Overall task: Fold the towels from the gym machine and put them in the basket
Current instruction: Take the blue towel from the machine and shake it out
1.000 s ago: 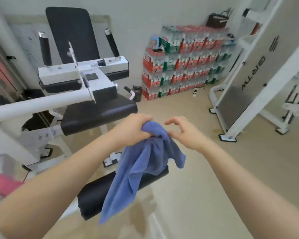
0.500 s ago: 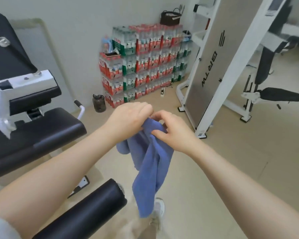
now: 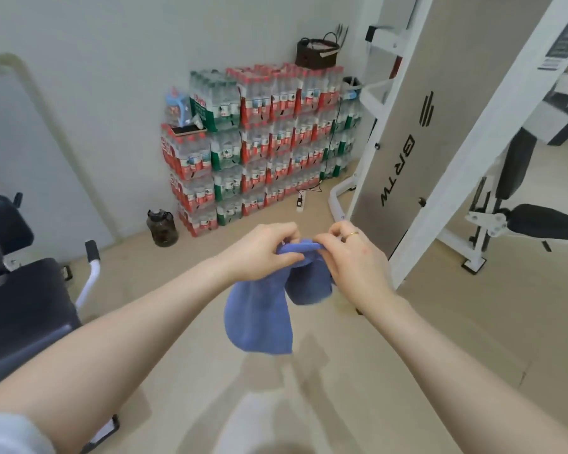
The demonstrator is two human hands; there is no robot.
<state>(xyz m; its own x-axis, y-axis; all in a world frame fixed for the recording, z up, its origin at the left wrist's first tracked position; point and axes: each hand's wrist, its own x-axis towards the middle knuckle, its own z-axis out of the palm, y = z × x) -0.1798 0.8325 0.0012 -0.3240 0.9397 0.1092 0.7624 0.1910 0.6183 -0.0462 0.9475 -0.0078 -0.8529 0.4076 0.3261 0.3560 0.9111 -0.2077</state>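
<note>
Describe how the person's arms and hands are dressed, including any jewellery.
Both forearms are bare. The left hand wears nothing visible. The right hand carries a thin gold-coloured ring on one finger. A pale grey short sleeve shows at the left upper arm; no gloves or watch show.

Soft, even, bright indoor light fills the room, casting faint shadows on the beige floor (image 3: 358, 381) toward 6 o'clock. Wide-angle distortion bends the white machine frame (image 3: 492, 132) at 2 o'clock; edges look slightly motion-blurred.

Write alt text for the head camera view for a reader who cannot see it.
Two bare hands, left hand and right hand, pinch the top edge of a blue towel that hangs above a beige floor. Stacked packs of bottled water line the wall behind.
</note>
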